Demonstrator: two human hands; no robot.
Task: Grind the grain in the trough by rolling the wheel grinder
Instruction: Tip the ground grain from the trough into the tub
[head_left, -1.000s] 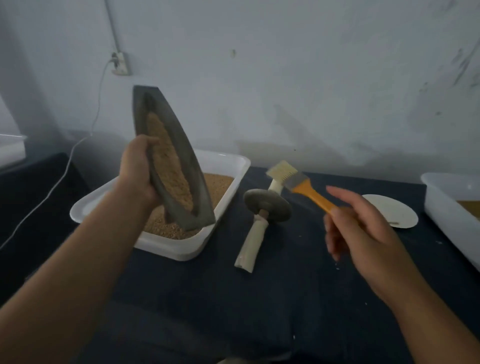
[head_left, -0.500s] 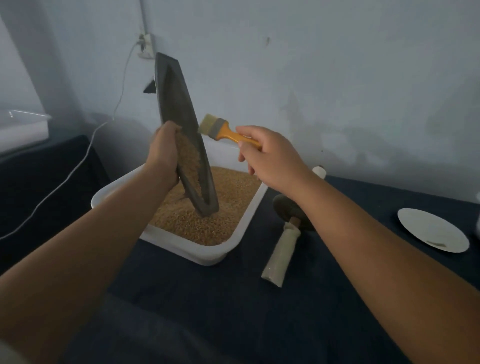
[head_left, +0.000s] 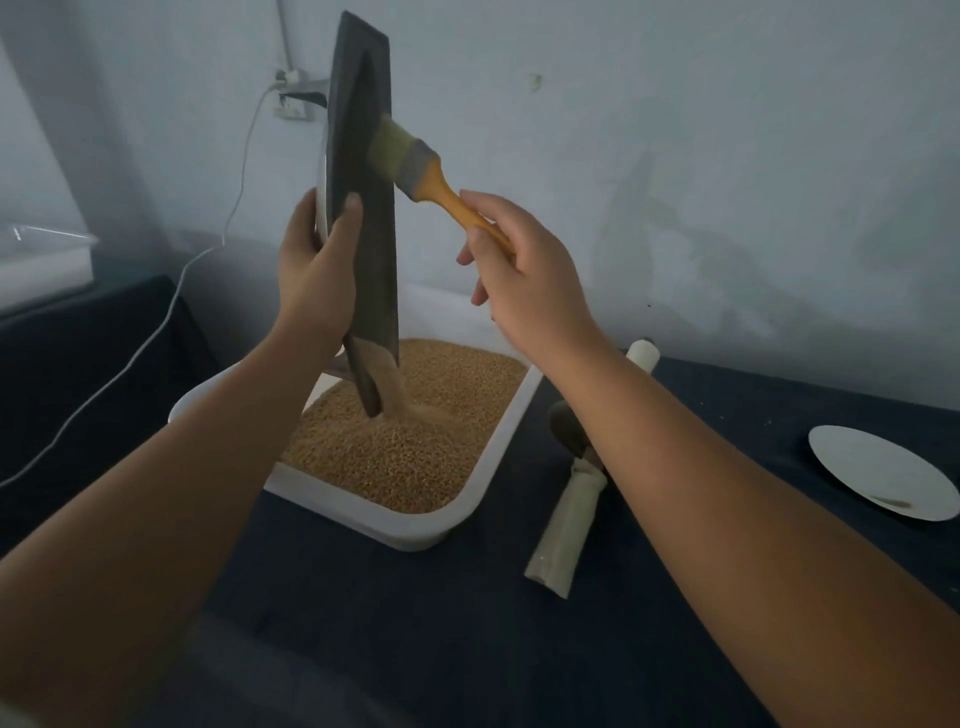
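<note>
Left hand (head_left: 317, 270) gripping upended trough (head_left: 363, 171), right hand (head_left: 524, 275) brushing

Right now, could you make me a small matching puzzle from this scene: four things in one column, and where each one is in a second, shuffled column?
Things
1. trough
2. brush
3. wheel grinder
4. plate

Places
A. lying on the dark cloth, just right of the white tub
B. held nearly upright in the left hand, lower tip over the grain
C. flat at the far right of the view
D. in the right hand, bristles against the trough

Pairs: 1-B, 2-D, 3-A, 4-C
</note>
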